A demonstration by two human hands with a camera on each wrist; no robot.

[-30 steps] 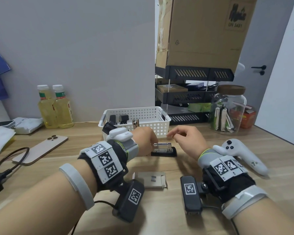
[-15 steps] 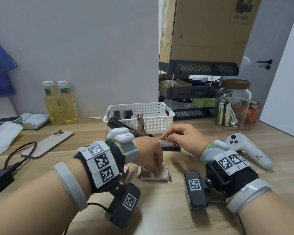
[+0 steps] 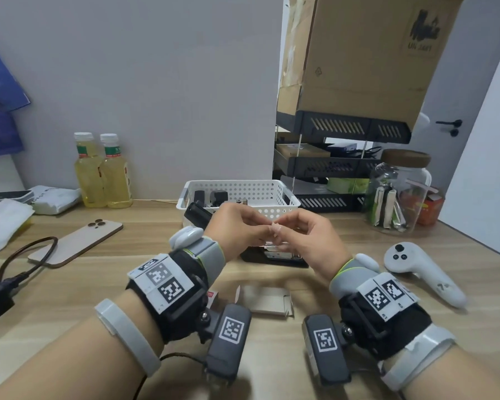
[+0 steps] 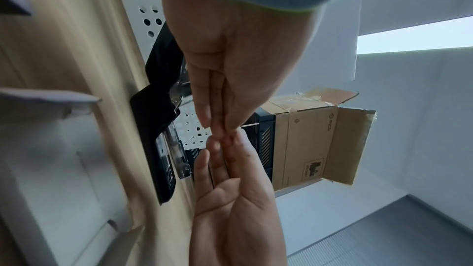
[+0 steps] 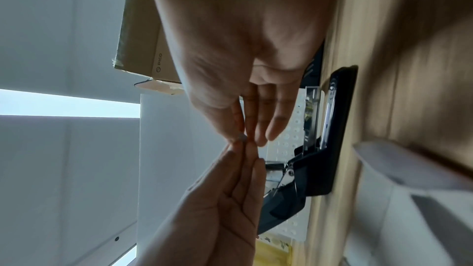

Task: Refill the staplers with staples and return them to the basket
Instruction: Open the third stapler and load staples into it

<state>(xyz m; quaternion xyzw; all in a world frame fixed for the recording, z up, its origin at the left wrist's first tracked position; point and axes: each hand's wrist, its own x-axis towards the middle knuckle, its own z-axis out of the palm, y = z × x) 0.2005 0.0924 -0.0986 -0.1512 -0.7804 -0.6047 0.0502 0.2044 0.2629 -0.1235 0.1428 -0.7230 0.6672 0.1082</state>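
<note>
Centre frame, left hand [image 3: 237,226] & right hand [image 3: 306,241] meet fingertip to fingertip, both pinching a small staple strip [image 5: 242,138] above the open black stapler [image 3: 274,256] on the desk, in front of the white basket [image 3: 237,189]. Cardboard box [image 3: 364,53] upper right reads "PICO", "UN 3481".

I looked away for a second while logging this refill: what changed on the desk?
The left hand rose from the grey cardboard staple box to meet the right hand; both now pinch a small silvery staple strip above the open black stapler. Stapler, box and white perforated basket stayed put.
</note>
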